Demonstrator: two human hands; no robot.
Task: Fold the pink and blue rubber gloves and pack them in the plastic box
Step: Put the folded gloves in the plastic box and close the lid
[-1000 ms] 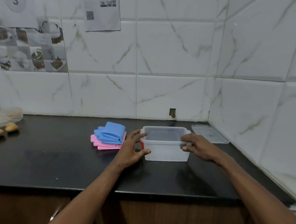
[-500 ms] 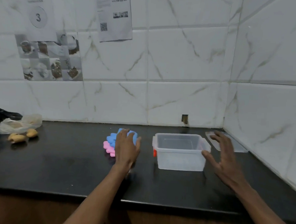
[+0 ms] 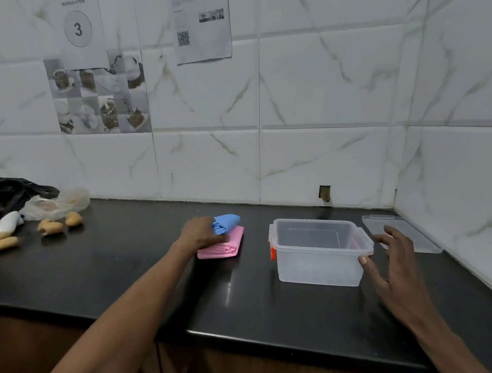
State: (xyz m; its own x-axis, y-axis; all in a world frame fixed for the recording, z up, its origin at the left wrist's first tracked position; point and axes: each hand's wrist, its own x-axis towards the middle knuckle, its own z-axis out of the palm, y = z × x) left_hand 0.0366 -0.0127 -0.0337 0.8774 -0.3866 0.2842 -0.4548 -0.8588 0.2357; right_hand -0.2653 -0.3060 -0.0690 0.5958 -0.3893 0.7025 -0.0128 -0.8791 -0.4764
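Note:
A folded blue glove (image 3: 227,223) lies on top of a folded pink glove (image 3: 227,246) on the black counter, left of the box. My left hand (image 3: 199,233) grips the left side of this stack, thumb over the pink glove. The clear plastic box (image 3: 318,270) stands open and empty, with red clips at its sides. My right hand (image 3: 393,261) hovers just right of the box with fingers spread, holding nothing; its thumb is near the box's right rim.
The box's clear lid (image 3: 402,232) lies flat in the back right corner by the tiled wall. At far left are a black bag (image 3: 8,192), a clear bag (image 3: 57,205) and several small tan pieces (image 3: 50,227). The counter's front edge (image 3: 259,339) runs below.
Both hands let go of the box. My left hand moved left onto the glove stack and now grips it. My right hand drew back to the box's right side, fingers spread.

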